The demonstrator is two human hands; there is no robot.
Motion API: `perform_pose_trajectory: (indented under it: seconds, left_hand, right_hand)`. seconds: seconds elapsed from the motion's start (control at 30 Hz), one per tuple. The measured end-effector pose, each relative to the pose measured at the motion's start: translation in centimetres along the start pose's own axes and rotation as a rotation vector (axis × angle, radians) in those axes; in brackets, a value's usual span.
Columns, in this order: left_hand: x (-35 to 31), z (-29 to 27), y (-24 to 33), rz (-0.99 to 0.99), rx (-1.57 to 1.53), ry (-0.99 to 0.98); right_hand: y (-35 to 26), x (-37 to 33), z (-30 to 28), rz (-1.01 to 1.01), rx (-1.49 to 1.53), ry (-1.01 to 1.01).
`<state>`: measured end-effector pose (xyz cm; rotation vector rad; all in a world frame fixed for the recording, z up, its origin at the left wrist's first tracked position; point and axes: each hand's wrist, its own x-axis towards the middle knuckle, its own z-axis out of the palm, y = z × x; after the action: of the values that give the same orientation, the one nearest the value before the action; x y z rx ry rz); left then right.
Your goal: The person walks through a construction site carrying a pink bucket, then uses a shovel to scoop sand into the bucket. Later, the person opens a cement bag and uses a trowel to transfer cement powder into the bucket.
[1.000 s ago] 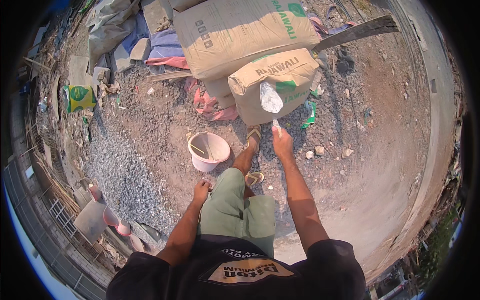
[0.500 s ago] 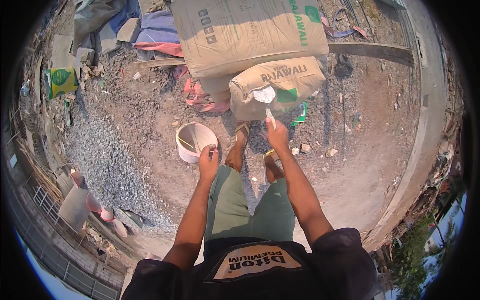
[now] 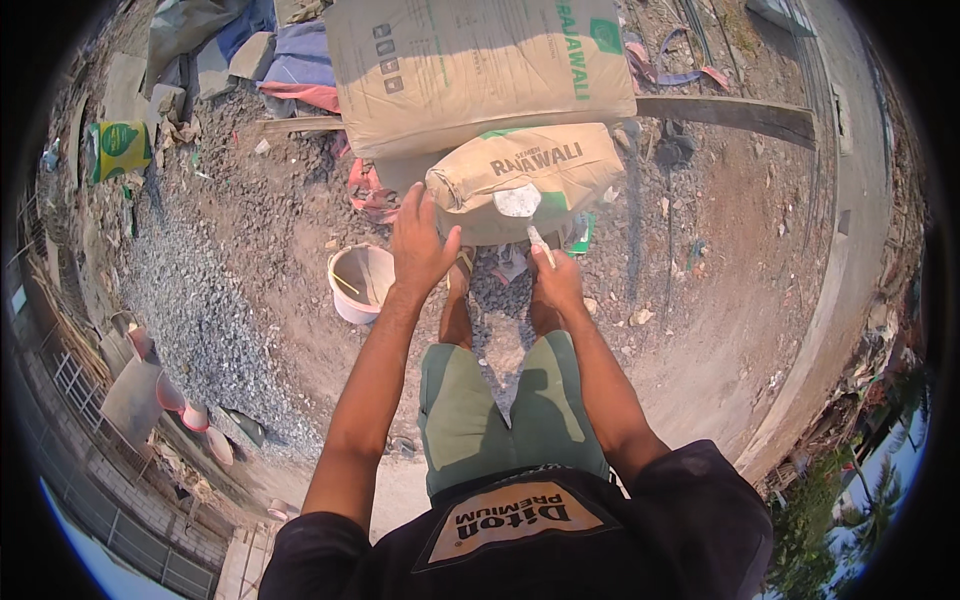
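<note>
Gripping a pale-handled metal trowel with a broad, bright, rounded blade (image 3: pixel 517 202) in the right hand (image 3: pixel 558 280), fingers wrapped round the handle, blade pointing far, in front of the near side of a bulging brown paper sack with green markings (image 3: pixel 570 165). Probably light and stiff, hard to damage; best held by the handle. Holding out the left hand (image 3: pixel 422 245) with fingers extended and thumb spread, grasping nothing, fingertips just beside the left edge of the sack; cannot tell whether touching. Judging by bulk, heavy to lift, soft-sided and apt to tear; best supported from beneath with 2 hands. Stretching 2 forearms far, the left just right of a pale pink plastic bucket (image 3: pixel 352 308), the right angled inward toward the trowel.
</note>
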<state>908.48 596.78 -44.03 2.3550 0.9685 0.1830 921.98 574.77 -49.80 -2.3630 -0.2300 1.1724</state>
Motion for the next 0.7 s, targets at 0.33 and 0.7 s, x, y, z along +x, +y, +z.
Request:
perform_pose_trajectory:
  seconds: [0.33, 0.7]
  left_hand:
    - [7.5, 5.7, 2.6, 0.130, 0.379, -0.165]
    - [11.1, 5.3, 3.7, 0.221, 0.637, -0.351]
  right_hand:
    - [-1.4, -0.1, -7.2, -0.141, -0.027, -0.136]
    - [5.2, -3.9, -12.6, -0.182, 0.061, -0.248]
